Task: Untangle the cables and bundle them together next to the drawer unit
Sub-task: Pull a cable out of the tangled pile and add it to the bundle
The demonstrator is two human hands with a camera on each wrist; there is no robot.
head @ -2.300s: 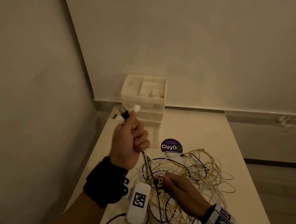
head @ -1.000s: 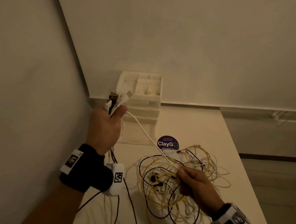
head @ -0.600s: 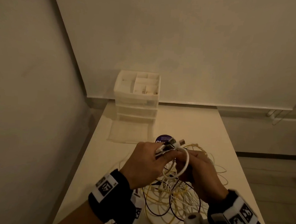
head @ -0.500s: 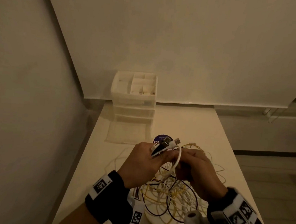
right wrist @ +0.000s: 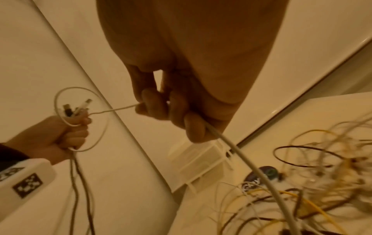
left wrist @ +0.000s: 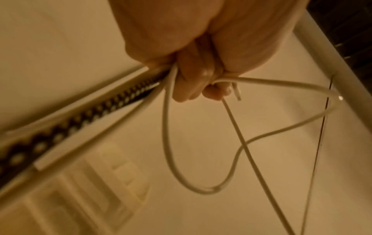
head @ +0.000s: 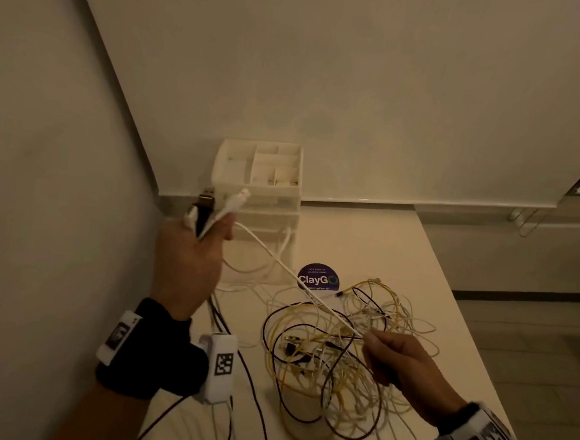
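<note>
While several plug ends (head: 221, 203) are being gripped in the closed left hand (head: 189, 261), one white cable (head: 288, 271) is being pinched by the right hand (head: 399, 361) above the tangle (head: 341, 354); beyond that pinch, loops should be eased free slowly, toward the drawer unit (head: 260, 183).

**Left wrist view: fist on cables**

Left hand (left wrist: 201, 52) fills top of frame, fingers (left wrist: 193, 79) curled tight round several cables. White cable (left wrist: 171, 143) drops from fist, loops w/ low bend, climbs back to hand at right. Black-and-white braided cable (left wrist: 66, 127) runs off lower left btwn two pale cables. Thin white cable (left wrist: 251, 159) slants down to bottom edge. Drawer unit (left wrist: 86, 190) sits blurry at lower left, on the pale table (left wrist: 221, 214).
</note>
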